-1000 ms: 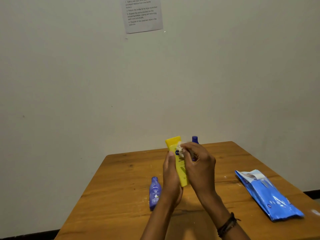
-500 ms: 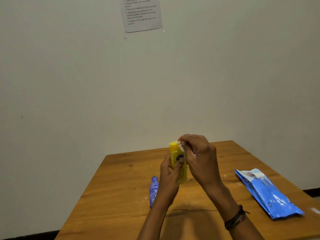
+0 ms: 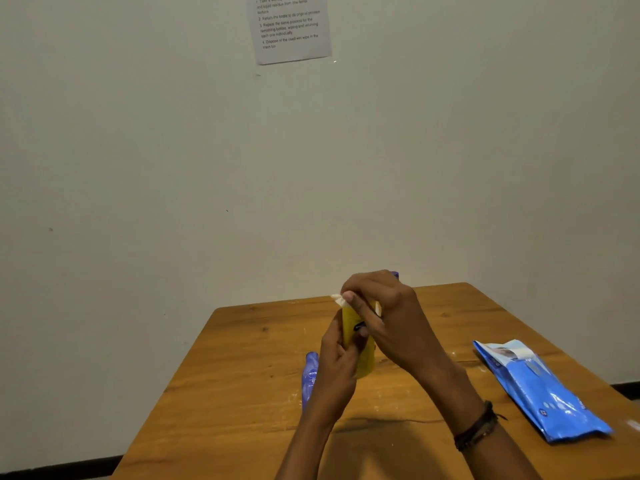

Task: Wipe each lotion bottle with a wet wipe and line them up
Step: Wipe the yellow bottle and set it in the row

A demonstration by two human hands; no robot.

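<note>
My left hand (image 3: 337, 360) grips a yellow lotion tube (image 3: 349, 329), held upright above the wooden table (image 3: 242, 393). Over the tube's top end, my right hand (image 3: 384, 317) presses a small white wet wipe (image 3: 337, 299), hiding the cap. A small blue lotion bottle (image 3: 310, 375) lies on the table just left of my left wrist, partly hidden by it. Only the cap of another blue bottle (image 3: 394, 274) peeks out behind my right hand.
A blue pack of wet wipes (image 3: 540, 389) lies on the table's right side, its flap open. The table ends at a pale wall (image 3: 173, 168), where a printed instruction sheet (image 3: 291, 27) hangs. White specks dot the tabletop.
My right hand has slid the wipe up the yellow tube from its upper side to over the top end. The left hand has turned the tube more upright.
</note>
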